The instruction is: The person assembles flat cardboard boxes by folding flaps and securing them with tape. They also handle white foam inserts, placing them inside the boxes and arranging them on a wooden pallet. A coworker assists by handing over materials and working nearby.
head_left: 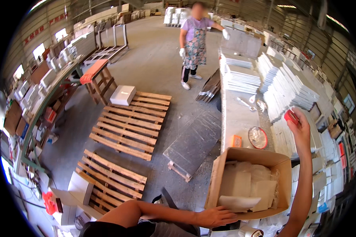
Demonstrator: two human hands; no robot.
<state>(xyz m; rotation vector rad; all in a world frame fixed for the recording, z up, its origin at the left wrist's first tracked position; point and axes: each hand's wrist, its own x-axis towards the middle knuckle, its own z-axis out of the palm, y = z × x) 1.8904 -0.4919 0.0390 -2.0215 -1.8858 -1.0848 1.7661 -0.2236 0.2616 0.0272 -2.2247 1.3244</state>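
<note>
Open cardboard box [215,181] sits on the bench [241,114], flaps up; taken as the landmark. Inside it: pale sheets [235,183], some flat, one leaning up by the box's near side.

Left hand [217,216] lies palm down at the box's near left corner, fingers loosely extended, gripping nothing visible. Right hand [300,124] is raised beyond the box's far right corner, fingers closed around a small red object [291,117]; its exact kind is hard to tell. The object is held clear of the box.

Just past the box's far side: a small orange carton [236,141] and, to its right, a round red-rimmed dish [258,137] with pale contents. Farther beyond the box, stacks of white slabs [241,79].

Left of the box, on the floor: a dark board [194,144], then two slatted wooden pallets [132,122], well apart from the box. A person in a flowered apron [195,43] stands far beyond the box, white-gloved, one arm stretched toward the slabs' side.
</note>
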